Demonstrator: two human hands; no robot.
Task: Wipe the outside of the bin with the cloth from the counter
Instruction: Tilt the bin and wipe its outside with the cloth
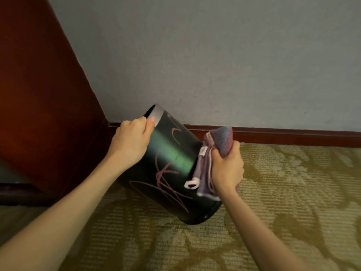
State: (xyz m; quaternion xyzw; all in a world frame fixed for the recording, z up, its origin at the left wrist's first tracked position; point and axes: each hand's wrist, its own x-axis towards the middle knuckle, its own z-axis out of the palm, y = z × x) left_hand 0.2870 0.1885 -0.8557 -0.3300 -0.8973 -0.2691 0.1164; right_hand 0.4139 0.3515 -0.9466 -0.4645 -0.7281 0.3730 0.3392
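Left grip (132, 139) is curled over the open rim of the glossy black cylindrical bin (172, 151), thumb lying on the outer wall, just left of the frame's centre. Right grip (226, 165) is closed round a bunched purple and pink cloth (204, 169) with a blue-grey patch at its top. The cloth lies against the bin's right side, right of centre. A small white loop hangs from the cloth's lower edge against the black wall.

The bin is tilted, its rim pointing to the upper left. Its base sits on the floor at lower centre. A soft greenish sheen runs across its side.

The floor is a ribbed olive and tan patterned carpet (273, 212) that fills the lower half of the frame. Behind the bin, a pale grey textured wall (214, 55) takes up the upper right, and a dark red-brown skirting board (293, 135) runs along its foot. A tall reddish-brown wooden panel (39, 85) fills the upper left, and the bin's rim is near its lower corner.

Loose pink scrawled lines loop and cross over the bin's side. They cannot be read as letters or as a brand.
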